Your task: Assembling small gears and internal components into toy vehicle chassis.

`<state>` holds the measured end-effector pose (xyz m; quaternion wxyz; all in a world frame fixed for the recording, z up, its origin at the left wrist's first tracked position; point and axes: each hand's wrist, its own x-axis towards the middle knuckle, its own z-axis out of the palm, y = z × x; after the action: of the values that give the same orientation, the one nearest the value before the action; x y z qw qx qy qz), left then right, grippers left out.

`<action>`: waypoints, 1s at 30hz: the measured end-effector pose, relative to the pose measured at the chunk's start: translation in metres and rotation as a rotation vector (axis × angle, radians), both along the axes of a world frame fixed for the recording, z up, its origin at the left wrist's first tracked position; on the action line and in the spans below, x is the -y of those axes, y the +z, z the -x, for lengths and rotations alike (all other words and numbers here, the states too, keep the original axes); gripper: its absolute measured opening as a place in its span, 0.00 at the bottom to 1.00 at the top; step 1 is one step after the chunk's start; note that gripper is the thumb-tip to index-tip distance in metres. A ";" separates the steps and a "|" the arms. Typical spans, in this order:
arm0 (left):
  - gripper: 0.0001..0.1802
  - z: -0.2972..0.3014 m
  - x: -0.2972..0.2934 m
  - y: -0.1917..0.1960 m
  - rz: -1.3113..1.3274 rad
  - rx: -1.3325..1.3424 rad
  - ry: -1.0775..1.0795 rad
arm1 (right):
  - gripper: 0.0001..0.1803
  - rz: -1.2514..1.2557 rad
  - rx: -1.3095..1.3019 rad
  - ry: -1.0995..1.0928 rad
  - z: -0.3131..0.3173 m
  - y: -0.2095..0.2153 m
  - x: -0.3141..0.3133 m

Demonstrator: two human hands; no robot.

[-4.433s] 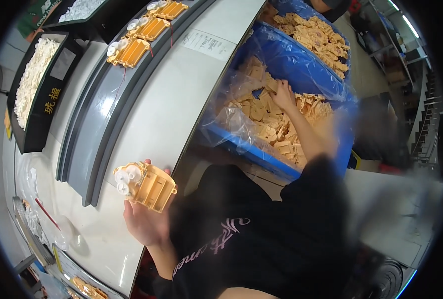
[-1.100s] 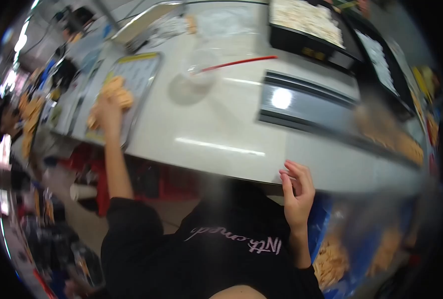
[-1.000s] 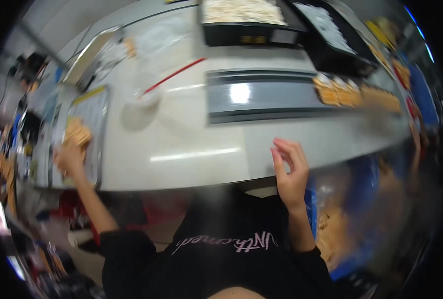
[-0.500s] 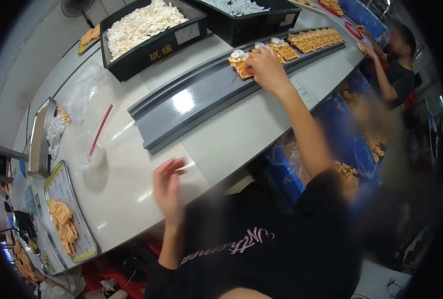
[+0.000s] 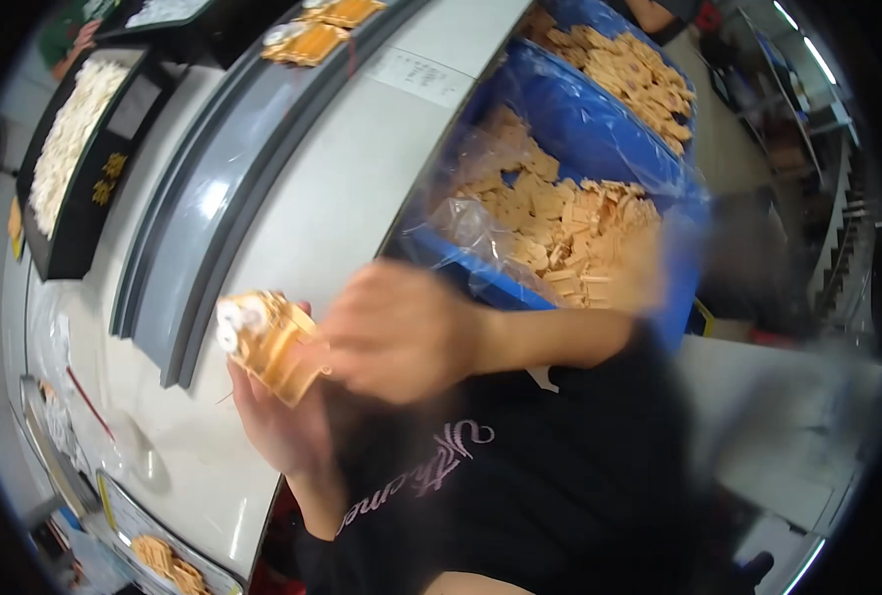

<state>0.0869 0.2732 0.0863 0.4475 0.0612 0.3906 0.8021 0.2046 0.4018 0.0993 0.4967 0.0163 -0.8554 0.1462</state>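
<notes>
My left hand (image 5: 282, 426) holds an orange plastic part (image 5: 287, 357) from below, its fingers around the far side. White round pieces (image 5: 241, 322) sit at the part's left end. My right hand (image 5: 401, 332), smeared by motion, is curled with its fingertips against the part's right side; what they hold is hidden. Further off, similar orange parts (image 5: 312, 45) with white pieces rest on a long grey channel (image 5: 198, 213).
Black bins of white pieces (image 5: 89, 198) stand at the far left. Blue bins (image 5: 679, 213) of loose orange parts sit right of the table. A cup with a red stick (image 5: 133, 461) and a tray (image 5: 213, 570) with orange parts are at lower left.
My right hand has come back from the row on the channel to my left hand. An orange part with white pieces is now in my left hand, which was empty. The view has turned right.
</notes>
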 end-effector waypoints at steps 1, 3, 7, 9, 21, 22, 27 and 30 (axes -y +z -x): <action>0.28 -0.003 0.004 -0.003 0.004 0.004 -0.017 | 0.03 -0.030 -0.033 -0.128 -0.023 -0.013 -0.020; 0.27 -0.010 0.010 -0.005 -0.016 0.123 -0.033 | 0.06 0.118 -0.061 -0.415 -0.074 -0.055 -0.073; 0.31 -0.016 0.010 -0.014 -0.043 0.042 -0.110 | 0.10 0.412 0.486 -0.960 -0.200 -0.192 -0.172; 0.34 -0.020 0.006 -0.016 -0.023 0.045 -0.077 | 0.13 0.349 0.660 -0.904 -0.244 -0.249 -0.199; 0.44 -0.024 0.010 -0.020 -0.004 0.045 -0.152 | 0.14 0.196 1.328 -0.680 -0.223 -0.178 -0.199; 0.46 -0.025 0.013 -0.021 -0.016 0.021 -0.130 | 0.16 0.256 1.160 -0.729 -0.213 -0.158 -0.190; 0.50 -0.031 0.016 -0.012 -0.064 0.118 -0.189 | 0.23 1.126 0.487 -0.580 -0.183 -0.057 -0.118; 0.52 -0.038 0.011 -0.017 -0.121 0.178 -0.257 | 0.22 1.340 0.203 -0.548 -0.141 -0.008 -0.048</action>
<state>0.1252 0.2619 0.0698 0.5747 0.0663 0.2892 0.7626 0.3458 0.4502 0.0910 0.3370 -0.5194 -0.5974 0.5098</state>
